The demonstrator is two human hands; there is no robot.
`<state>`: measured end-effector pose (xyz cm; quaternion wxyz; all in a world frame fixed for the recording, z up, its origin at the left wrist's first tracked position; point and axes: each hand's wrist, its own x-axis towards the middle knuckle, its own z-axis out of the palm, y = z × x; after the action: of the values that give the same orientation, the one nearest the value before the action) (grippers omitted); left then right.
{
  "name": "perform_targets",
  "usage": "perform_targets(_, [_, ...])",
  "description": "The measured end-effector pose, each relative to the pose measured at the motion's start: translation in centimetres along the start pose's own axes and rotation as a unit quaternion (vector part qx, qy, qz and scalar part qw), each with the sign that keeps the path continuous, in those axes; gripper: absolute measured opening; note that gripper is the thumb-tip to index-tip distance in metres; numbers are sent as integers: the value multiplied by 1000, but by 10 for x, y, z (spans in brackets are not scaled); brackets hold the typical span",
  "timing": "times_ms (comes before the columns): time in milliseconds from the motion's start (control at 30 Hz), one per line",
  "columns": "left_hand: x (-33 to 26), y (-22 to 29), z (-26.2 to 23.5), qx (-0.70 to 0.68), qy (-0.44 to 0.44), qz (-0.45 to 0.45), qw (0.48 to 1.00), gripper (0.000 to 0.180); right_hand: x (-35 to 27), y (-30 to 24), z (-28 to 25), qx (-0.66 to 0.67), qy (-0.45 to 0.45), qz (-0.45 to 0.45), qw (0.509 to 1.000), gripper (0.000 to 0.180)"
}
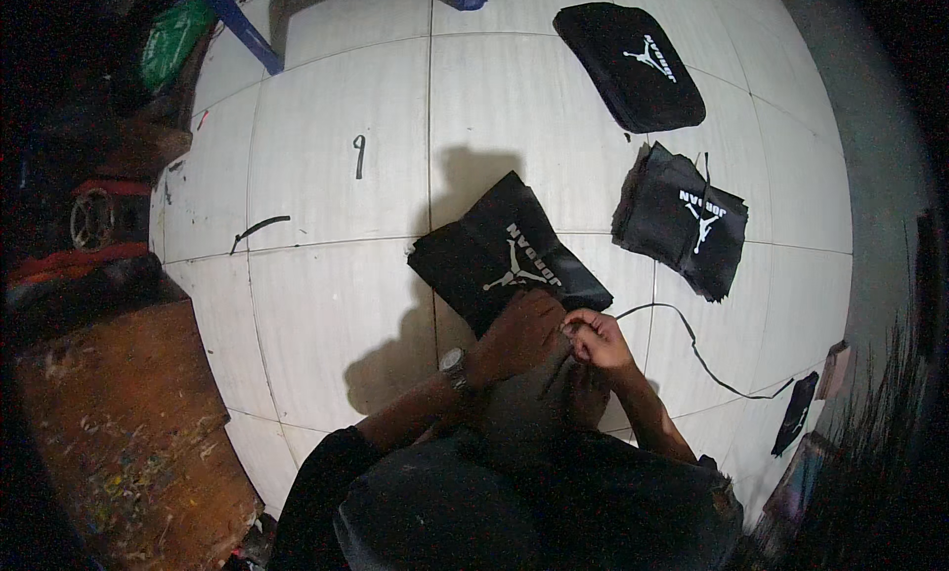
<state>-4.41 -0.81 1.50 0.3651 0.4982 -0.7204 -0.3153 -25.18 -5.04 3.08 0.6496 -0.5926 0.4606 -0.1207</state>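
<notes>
A stack of black fabric pieces [484, 240] with a white printed figure and lettering spreads out just beyond my hands, its shadow falling to the left. My left hand [519, 334], wearing a wristwatch [453, 366], lies over the stack's near edge. Its fingers curl toward the right hand, and their tips are hidden. My right hand [598, 342] is closed in a pinch against the left fingers. A thin black strip [692, 344] trails from the right hand across the floor to the right; the part inside the fingers is mostly hidden.
Another black stack [672, 220], with a strip across it, lies to the right. Beyond it is a neat rounded black pile [628, 67]. Short strip scraps [360, 157] lie on the tiles. A worn wooden board [129, 413] stands left; blue chair legs [237, 27] are at the far edge.
</notes>
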Motion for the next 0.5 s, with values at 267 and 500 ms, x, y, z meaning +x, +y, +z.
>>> perform_targets(267, [-10,17,-20,125,-49,65,989,19,-1,-18,-2,207,-38,121,970,14])
perform_targets(500, [-19,19,17,42,1,-223,974,25,-7,9,29,225,220,-47,948,6])
